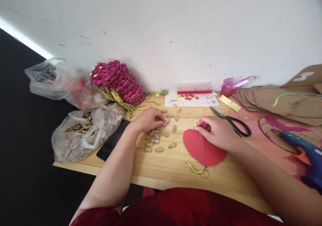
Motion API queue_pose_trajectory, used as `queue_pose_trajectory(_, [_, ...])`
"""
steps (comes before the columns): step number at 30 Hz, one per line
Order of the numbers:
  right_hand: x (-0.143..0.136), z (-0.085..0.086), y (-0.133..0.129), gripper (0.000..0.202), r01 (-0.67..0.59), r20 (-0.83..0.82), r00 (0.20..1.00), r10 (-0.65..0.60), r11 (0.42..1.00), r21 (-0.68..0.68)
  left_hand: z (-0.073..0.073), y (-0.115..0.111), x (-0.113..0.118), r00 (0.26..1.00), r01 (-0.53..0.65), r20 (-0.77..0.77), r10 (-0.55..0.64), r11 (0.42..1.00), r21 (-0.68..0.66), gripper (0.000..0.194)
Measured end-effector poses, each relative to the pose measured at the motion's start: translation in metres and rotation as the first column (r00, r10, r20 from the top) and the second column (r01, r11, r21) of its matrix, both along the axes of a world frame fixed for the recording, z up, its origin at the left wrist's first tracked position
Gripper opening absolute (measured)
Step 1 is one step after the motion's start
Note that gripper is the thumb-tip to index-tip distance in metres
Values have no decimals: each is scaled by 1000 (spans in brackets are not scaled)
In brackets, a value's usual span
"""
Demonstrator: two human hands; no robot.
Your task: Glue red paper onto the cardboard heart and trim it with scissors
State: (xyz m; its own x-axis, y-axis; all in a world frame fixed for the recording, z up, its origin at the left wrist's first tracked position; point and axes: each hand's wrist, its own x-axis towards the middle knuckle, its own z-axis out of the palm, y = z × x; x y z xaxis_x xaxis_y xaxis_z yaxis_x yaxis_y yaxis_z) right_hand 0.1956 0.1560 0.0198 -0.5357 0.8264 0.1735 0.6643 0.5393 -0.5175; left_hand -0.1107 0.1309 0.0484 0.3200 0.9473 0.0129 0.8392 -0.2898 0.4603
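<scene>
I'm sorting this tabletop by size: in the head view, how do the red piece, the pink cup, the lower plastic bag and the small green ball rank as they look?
Largest to smallest:
1. Lower plastic bag
2. Red piece, partly hidden
3. Pink cup
4. Small green ball

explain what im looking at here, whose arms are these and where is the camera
There is no machine: one person works with two bare hands, and the single picture comes from a camera on their head, looking forward and down. The left hand is at the peanuts scattered on the wooden table. The right hand is at the top edge of a red paper shape. Around them are black scissors, a blue glue gun, cardboard pieces, a pink cup, a stack of purple-pink decorations and plastic bags.
</scene>
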Motion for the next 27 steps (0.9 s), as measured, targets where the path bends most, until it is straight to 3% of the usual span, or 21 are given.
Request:
queue_pose_trajectory(7, [-1,1,0,15,14,-3,1000,-14,1000,-9,0,0,10,994,-64,-88,66,997,33,30])
queue_pose_trajectory(15, [-2,4,-2,13,17,10,1000,-17,1000,-4,-10,0,24,993,-78,-85,86,992,99,38])
queue_pose_trajectory(22, [-3,6,-3,10,20,6,1000,-20,1000,-19,-12,0,29,998,-56,-33,59,995,88,9])
queue_pose_trajectory(27, [-3,4,-3,11,33,3,999,-33,999,-3,-10,0,20,999,-33,-20,35,994,107,12])
